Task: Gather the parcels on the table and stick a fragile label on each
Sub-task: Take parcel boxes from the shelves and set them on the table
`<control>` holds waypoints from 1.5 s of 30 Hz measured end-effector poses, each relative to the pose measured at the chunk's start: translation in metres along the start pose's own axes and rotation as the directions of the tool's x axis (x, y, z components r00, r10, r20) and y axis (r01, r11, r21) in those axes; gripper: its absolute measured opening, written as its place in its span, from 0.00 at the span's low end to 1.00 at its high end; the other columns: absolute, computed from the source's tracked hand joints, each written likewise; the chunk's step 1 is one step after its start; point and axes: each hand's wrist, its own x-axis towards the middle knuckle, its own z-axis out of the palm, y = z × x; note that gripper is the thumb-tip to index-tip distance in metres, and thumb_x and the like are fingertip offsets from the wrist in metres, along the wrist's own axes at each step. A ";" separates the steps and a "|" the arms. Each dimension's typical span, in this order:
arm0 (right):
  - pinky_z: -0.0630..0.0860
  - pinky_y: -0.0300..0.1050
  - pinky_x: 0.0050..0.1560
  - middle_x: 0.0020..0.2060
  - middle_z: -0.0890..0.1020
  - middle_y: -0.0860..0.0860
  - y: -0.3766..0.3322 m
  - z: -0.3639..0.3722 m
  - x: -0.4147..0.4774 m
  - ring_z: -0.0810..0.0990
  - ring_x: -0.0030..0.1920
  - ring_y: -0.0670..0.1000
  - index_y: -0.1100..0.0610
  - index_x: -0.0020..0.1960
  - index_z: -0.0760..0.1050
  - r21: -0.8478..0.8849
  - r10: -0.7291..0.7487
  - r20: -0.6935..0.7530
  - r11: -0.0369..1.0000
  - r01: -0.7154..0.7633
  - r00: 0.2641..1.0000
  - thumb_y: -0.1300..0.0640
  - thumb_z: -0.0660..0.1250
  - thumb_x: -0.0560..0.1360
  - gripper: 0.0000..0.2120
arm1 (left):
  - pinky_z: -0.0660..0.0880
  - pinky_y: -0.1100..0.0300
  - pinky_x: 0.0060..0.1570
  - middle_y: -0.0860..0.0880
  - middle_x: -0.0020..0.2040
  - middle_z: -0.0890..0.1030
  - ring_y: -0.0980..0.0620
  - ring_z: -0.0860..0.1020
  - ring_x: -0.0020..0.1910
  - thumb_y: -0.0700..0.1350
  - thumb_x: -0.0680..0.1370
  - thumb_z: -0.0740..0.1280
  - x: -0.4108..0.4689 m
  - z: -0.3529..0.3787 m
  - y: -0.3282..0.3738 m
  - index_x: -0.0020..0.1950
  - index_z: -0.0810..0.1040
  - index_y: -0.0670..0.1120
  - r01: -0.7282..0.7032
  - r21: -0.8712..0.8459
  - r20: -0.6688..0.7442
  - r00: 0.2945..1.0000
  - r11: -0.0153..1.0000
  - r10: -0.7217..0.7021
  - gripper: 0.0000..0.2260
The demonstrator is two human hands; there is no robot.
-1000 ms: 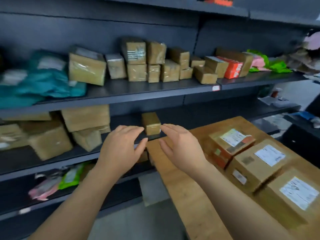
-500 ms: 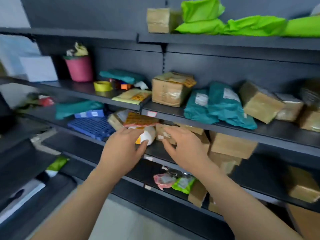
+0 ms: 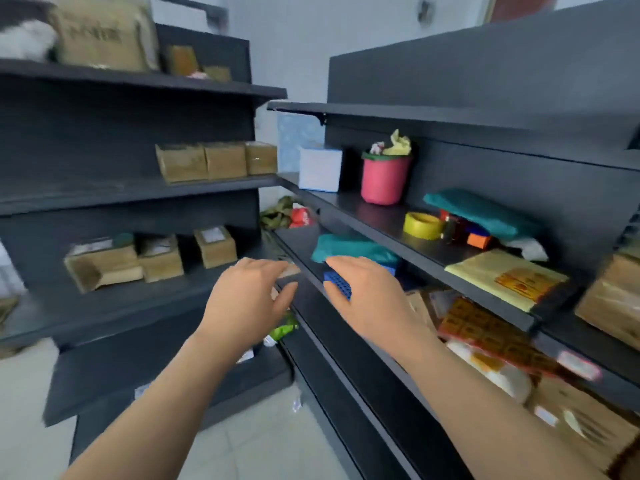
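My left hand (image 3: 247, 299) and my right hand (image 3: 367, 296) hover side by side in front of the dark shelves, fingers relaxed and holding nothing. Sheets of orange-red labels (image 3: 485, 329) lie on the lower right shelf below my right forearm, with another yellow sheet (image 3: 505, 275) on the shelf above. Brown cardboard parcels (image 3: 214, 161) stand in a row on the left rack, and more parcels (image 3: 159, 258) sit one shelf lower. The table is out of view.
A pink bucket (image 3: 384, 180), a white box (image 3: 320, 169), a yellow tape roll (image 3: 423, 225) and a teal bag (image 3: 481, 213) sit on the right shelf. A blue perforated crate (image 3: 337, 282) shows between my hands. Tiled floor (image 3: 263, 441) lies below.
The view has swung far left, from the table with parcels to the corner between two racks. Both hands stayed raised and empty in front of me.
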 end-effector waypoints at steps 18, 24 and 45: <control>0.69 0.45 0.66 0.67 0.75 0.47 -0.025 0.201 0.299 0.71 0.67 0.49 0.52 0.70 0.69 0.147 -0.276 0.135 0.955 0.257 0.951 0.50 0.61 0.79 0.21 | 0.74 0.52 0.54 0.49 0.55 0.81 0.47 0.75 0.58 0.53 0.78 0.63 0.152 0.033 -0.263 0.65 0.75 0.47 0.383 0.226 -0.102 0.924 0.896 -0.369 0.18; 0.69 0.45 0.65 0.68 0.73 0.48 -0.047 0.247 0.404 0.74 0.65 0.50 0.52 0.71 0.68 0.134 -0.209 0.140 0.973 0.190 0.968 0.49 0.61 0.79 0.21 | 0.73 0.53 0.56 0.50 0.58 0.80 0.48 0.74 0.60 0.55 0.79 0.60 0.226 0.037 -0.361 0.68 0.72 0.48 0.363 0.261 -0.066 0.931 0.894 -0.359 0.20; 0.71 0.48 0.64 0.70 0.71 0.49 -0.028 0.390 0.646 0.71 0.68 0.52 0.51 0.72 0.67 -0.032 -0.226 0.240 0.970 0.241 0.944 0.46 0.60 0.79 0.23 | 0.72 0.51 0.61 0.51 0.70 0.68 0.46 0.70 0.64 0.53 0.78 0.64 0.416 0.136 -0.564 0.72 0.64 0.54 0.340 0.146 0.085 0.932 0.929 -0.354 0.23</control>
